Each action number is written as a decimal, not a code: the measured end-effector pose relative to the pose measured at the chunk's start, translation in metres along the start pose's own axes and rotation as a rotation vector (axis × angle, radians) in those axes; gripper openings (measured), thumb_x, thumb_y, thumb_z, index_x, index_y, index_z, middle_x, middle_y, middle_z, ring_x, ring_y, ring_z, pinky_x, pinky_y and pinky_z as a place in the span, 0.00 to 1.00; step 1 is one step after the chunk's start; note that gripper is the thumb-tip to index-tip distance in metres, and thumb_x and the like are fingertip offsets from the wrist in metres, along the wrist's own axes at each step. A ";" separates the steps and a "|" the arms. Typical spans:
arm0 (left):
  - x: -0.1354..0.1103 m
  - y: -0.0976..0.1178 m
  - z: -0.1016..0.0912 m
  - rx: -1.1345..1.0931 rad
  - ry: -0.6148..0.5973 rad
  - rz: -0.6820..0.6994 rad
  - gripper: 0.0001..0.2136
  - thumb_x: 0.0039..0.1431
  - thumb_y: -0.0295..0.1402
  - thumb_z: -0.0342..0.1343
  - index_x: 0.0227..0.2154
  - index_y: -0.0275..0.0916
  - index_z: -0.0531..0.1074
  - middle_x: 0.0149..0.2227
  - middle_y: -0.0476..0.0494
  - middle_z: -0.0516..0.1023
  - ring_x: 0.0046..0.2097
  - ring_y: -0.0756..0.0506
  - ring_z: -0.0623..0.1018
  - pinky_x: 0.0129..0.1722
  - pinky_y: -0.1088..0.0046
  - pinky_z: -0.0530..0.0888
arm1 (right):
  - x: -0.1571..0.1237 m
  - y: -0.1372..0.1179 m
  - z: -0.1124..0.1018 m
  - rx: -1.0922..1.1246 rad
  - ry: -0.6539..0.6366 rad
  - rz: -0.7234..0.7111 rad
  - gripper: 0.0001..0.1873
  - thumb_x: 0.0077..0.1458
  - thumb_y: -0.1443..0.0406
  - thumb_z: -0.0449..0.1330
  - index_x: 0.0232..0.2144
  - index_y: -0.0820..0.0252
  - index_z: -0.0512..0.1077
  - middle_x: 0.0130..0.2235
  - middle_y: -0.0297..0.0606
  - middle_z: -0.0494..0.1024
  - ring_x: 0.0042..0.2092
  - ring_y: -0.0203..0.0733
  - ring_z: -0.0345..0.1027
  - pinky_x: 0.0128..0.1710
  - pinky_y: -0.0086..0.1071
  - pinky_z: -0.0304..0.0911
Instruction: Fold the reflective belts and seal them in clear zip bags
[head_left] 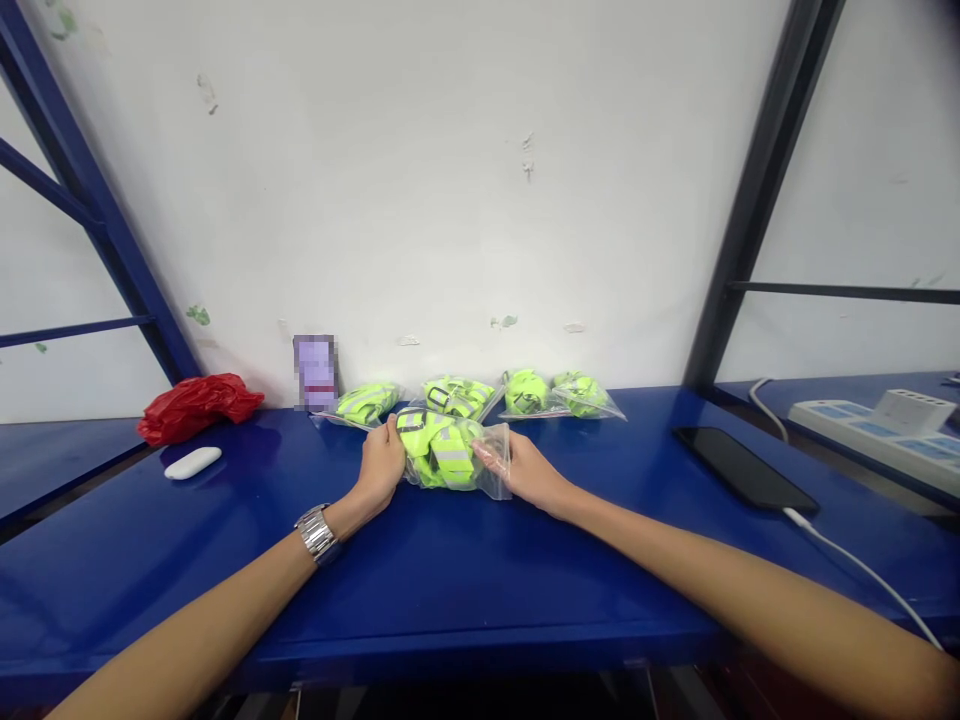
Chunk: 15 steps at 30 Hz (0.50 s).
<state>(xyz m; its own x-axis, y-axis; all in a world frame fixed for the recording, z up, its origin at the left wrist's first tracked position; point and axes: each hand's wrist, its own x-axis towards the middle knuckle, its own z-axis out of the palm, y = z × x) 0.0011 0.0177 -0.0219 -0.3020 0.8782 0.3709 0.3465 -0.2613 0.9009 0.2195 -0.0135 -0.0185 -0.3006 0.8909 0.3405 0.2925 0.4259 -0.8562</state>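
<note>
Fingers [393, 440] of the left hand [382, 465] curl round the left end of a clear bag [450, 452]. The right hand [521, 470] pinches the bag's loose right edge betw. thumb and fingertips, so both hands grip it. The bag lies flat on the blue shelf [465, 580], at centre, near the wall, packed w/ folded neon-yellow straps w/ grey bands.

A steel wristwatch [316, 533] sits on the left wrist.

Just behind the held bag, along the wall, is a row of four more bags w/ the same neon contents: far-left bag [367, 402], second bag [459, 396], touching the held one, third bag [525, 392] and far-right bag [581, 393]. The last two overlap.

At left stand a blurred card [315, 372] against the wall, a crumpled red plastic bag [196, 405] and a small white case [193, 462]. At right, well apart from the hands, a black phone [742, 468] lies face up, w/ a white cable [862, 570] plugged in. Beyond it is a white power strip [877, 425] on the next shelf.
</note>
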 end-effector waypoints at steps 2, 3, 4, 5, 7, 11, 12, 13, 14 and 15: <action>0.000 0.002 -0.003 0.117 0.057 0.052 0.19 0.62 0.41 0.44 0.17 0.39 0.64 0.20 0.46 0.71 0.28 0.44 0.72 0.27 0.73 0.64 | -0.003 -0.007 0.000 0.049 -0.064 -0.012 0.25 0.53 0.46 0.56 0.38 0.63 0.70 0.39 0.43 0.76 0.44 0.49 0.69 0.42 0.36 0.63; 0.000 0.003 -0.003 0.170 0.079 0.076 0.20 0.62 0.39 0.43 0.15 0.40 0.61 0.19 0.46 0.70 0.27 0.44 0.71 0.27 0.72 0.63 | -0.004 -0.010 0.000 0.083 -0.094 -0.013 0.25 0.53 0.46 0.57 0.37 0.63 0.70 0.38 0.42 0.76 0.43 0.48 0.69 0.41 0.35 0.63; -0.001 0.004 -0.003 0.217 0.093 0.099 0.20 0.63 0.39 0.43 0.15 0.41 0.60 0.18 0.47 0.68 0.26 0.45 0.70 0.26 0.72 0.62 | -0.005 -0.012 0.000 0.123 -0.116 -0.009 0.25 0.52 0.46 0.57 0.36 0.62 0.70 0.37 0.41 0.76 0.42 0.48 0.69 0.40 0.34 0.64; -0.003 0.004 -0.003 0.260 0.099 0.122 0.20 0.63 0.38 0.42 0.15 0.41 0.58 0.18 0.47 0.68 0.25 0.45 0.69 0.26 0.72 0.61 | -0.005 -0.013 0.001 0.166 -0.125 -0.003 0.24 0.52 0.46 0.57 0.36 0.62 0.70 0.37 0.40 0.76 0.42 0.48 0.69 0.39 0.34 0.64; -0.006 0.005 0.000 0.330 0.088 0.168 0.20 0.64 0.37 0.41 0.15 0.41 0.58 0.18 0.47 0.68 0.24 0.46 0.68 0.26 0.72 0.60 | -0.006 -0.012 0.003 0.250 -0.080 0.005 0.23 0.53 0.47 0.58 0.36 0.60 0.71 0.39 0.39 0.76 0.44 0.47 0.69 0.41 0.34 0.65; -0.008 0.008 0.005 0.438 0.022 0.257 0.20 0.64 0.36 0.41 0.16 0.41 0.60 0.19 0.45 0.71 0.23 0.46 0.69 0.27 0.71 0.60 | 0.000 -0.001 0.008 0.280 0.128 0.056 0.18 0.54 0.51 0.57 0.36 0.60 0.72 0.39 0.41 0.76 0.46 0.49 0.68 0.42 0.35 0.65; -0.008 0.010 0.006 0.461 0.011 0.276 0.19 0.64 0.36 0.40 0.16 0.41 0.61 0.19 0.44 0.71 0.23 0.45 0.70 0.27 0.71 0.60 | 0.002 0.003 0.009 0.259 0.165 0.073 0.18 0.55 0.52 0.56 0.36 0.60 0.72 0.39 0.42 0.76 0.46 0.49 0.68 0.42 0.36 0.65; -0.007 0.012 0.006 0.483 0.005 0.293 0.20 0.64 0.36 0.40 0.16 0.41 0.60 0.19 0.44 0.70 0.24 0.45 0.71 0.27 0.70 0.60 | 0.004 0.006 0.009 0.240 0.192 0.082 0.18 0.56 0.52 0.54 0.35 0.61 0.72 0.38 0.43 0.76 0.45 0.49 0.68 0.41 0.36 0.65; -0.006 0.014 0.007 0.503 0.003 0.308 0.20 0.64 0.37 0.40 0.16 0.41 0.60 0.19 0.43 0.70 0.24 0.44 0.71 0.28 0.70 0.60 | 0.005 0.009 0.010 0.228 0.208 0.077 0.19 0.58 0.52 0.51 0.35 0.61 0.72 0.38 0.43 0.76 0.45 0.49 0.68 0.42 0.36 0.65; -0.005 0.016 0.007 0.520 0.003 0.320 0.20 0.64 0.37 0.39 0.16 0.41 0.60 0.19 0.43 0.70 0.24 0.44 0.71 0.28 0.70 0.60 | 0.007 0.011 0.010 0.220 0.218 0.061 0.20 0.59 0.52 0.49 0.36 0.61 0.72 0.38 0.43 0.76 0.45 0.48 0.68 0.42 0.36 0.65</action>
<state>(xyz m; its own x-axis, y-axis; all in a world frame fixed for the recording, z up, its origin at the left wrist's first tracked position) 0.0141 0.0122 -0.0105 -0.1136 0.7867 0.6068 0.8086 -0.2817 0.5166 0.2119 -0.0043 -0.0295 -0.0801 0.9366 0.3411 0.0931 0.3478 -0.9330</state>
